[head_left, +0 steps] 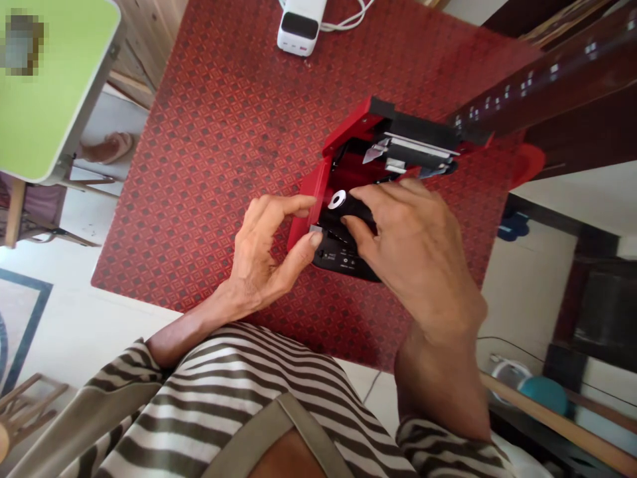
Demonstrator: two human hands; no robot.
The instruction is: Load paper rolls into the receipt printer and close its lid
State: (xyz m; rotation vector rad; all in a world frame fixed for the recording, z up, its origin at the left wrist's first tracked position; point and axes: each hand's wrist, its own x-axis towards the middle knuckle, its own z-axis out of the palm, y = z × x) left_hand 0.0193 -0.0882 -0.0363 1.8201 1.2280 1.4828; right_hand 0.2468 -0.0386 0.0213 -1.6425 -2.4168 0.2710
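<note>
A small printer's casing point(311, 209) is showing smooth, glossy red plastic, while its base point(343, 264) is showing matt black plastic with small printed markings. Bright metal is glinting on a plate point(375, 151) inside the open lid. A black roll point(355, 209) is looking matt around a shiny pale core point(337, 199). Beneath the printer, a woven red cloth point(223, 166) is spreading out with a rough, dull finish. Far left, a green laminate table top point(50, 79) is gleaming faintly, and soft striped cloth is covering the near sleeve point(438, 451).
</note>
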